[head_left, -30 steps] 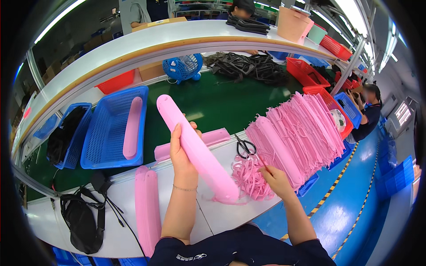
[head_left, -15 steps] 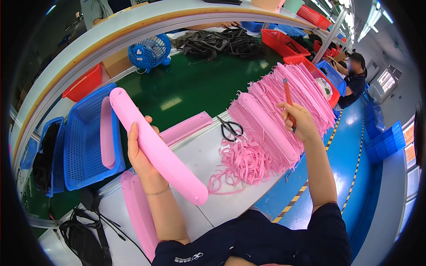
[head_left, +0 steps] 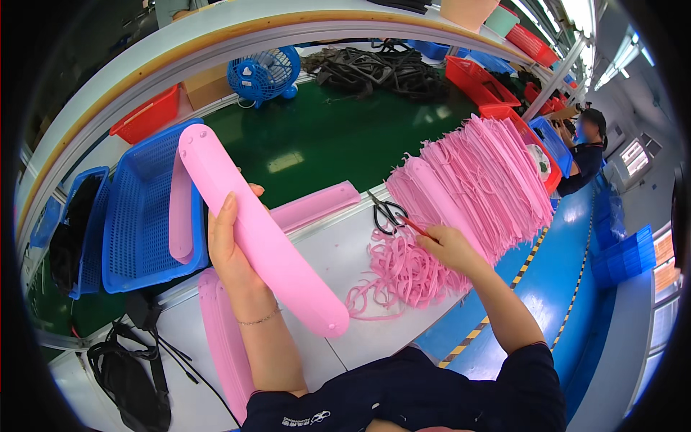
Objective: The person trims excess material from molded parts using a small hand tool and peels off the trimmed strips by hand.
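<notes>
My left hand (head_left: 232, 253) grips a long pink strip (head_left: 265, 234) with rounded ends and small holes near its far end, tilted above the white table (head_left: 353, 338). In my closed right hand (head_left: 455, 250) is a slim red pen-like tool (head_left: 414, 226), its front pointing left toward black-handled nippers (head_left: 387, 214). Just below that hand lies a tangle of thin pink trimmings (head_left: 414, 270). Behind it rises a large stack of pink strips with ragged edges (head_left: 489, 180). More smooth pink strips (head_left: 317, 205) rest along the table's far edge and beside my left forearm.
A blue basket (head_left: 147, 216) holding a pink strip stands at left. Beyond the table runs a green belt (head_left: 317, 137) with a blue fan (head_left: 263, 75) and black straps (head_left: 381, 72). A black bag with cords (head_left: 129, 381) sits at lower left. Another person (head_left: 586, 155) is at far right.
My right hand has come down and left with the red tool, from upright over the stack to beside the nippers. The pink strip stays in my left hand; the view has shifted slightly.
</notes>
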Motion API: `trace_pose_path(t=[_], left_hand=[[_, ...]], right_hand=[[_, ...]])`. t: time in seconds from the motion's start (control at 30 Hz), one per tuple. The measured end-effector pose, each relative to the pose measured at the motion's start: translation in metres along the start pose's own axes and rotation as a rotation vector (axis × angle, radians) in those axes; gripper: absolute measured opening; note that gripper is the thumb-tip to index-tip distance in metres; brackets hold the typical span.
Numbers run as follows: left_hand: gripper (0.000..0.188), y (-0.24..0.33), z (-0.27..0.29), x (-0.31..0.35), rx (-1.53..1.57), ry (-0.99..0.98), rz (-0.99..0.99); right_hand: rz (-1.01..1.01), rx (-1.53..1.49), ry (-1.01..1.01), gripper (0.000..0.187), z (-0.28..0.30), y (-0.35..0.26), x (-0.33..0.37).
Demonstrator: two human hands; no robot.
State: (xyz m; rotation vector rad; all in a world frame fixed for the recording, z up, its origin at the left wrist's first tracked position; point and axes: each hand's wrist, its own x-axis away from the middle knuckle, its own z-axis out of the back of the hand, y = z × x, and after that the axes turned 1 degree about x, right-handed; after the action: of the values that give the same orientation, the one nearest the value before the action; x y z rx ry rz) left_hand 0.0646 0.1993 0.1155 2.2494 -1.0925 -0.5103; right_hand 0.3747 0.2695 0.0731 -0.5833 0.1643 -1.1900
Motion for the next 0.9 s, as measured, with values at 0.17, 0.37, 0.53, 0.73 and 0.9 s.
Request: trace_pose_path(t=[0.17, 0.37, 0.53, 0.73, 0.9], left_hand=[[0.030, 0.000, 0.003, -0.001, -0.025, 0.005, 0.000], [0.028, 0.019, 0.005, 0.004, -0.028, 0.007, -0.028], [0.024, 0.019, 0.011, -0.003, 0.018, 0.014, -0.022], [0.022, 0.026, 0.017, -0.002, 0.057, 0.000, -0.026], [0.024, 0.028, 0.019, -0.003, 0.047, -0.006, -0.038]], right_hand=[[0.247, 0.285, 0.066, 0.024, -0.037, 0.021, -0.001], [0.397, 0.551, -0.170, 0.023, 0.020, -0.019, -0.020], [0.501, 0.222, 0.160, 0.023, 0.099, -0.107, -0.050], [0.402, -0.002, 0.284, 0.034, 0.129, -0.209, -0.105], [1.120, 0.222, 0.854, 0.036, 0.112, -0.259, -0.175]])
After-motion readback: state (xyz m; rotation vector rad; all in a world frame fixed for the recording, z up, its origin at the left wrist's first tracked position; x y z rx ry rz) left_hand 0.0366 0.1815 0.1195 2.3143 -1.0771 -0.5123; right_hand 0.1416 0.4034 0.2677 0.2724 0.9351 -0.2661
